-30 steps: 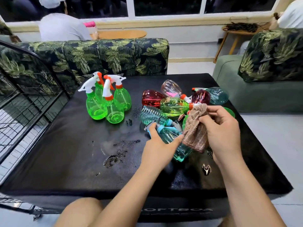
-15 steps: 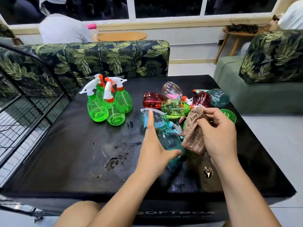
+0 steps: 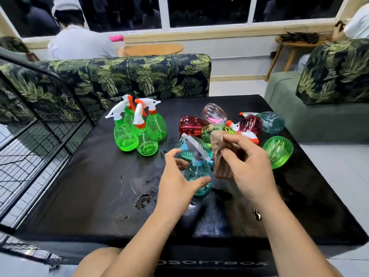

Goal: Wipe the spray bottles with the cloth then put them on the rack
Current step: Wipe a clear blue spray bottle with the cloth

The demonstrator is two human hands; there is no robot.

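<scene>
Fingers (image 3: 201,179) of left hand (image 3: 177,181) partly hide teal bottle (image 3: 198,170).

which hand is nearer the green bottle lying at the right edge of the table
Right. The right hand, pinching the cloth, is just left of that green bottle, close beside it; the left hand holds the teal bottle farther left.

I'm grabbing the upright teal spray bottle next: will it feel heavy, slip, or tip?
Probably light: the teal spray bottle looks see-through, with no liquid level showing. Possibly slippery: wet patches shine on the black table around it. It may tip easily, as the big trigger head sits high above a small base.
</scene>
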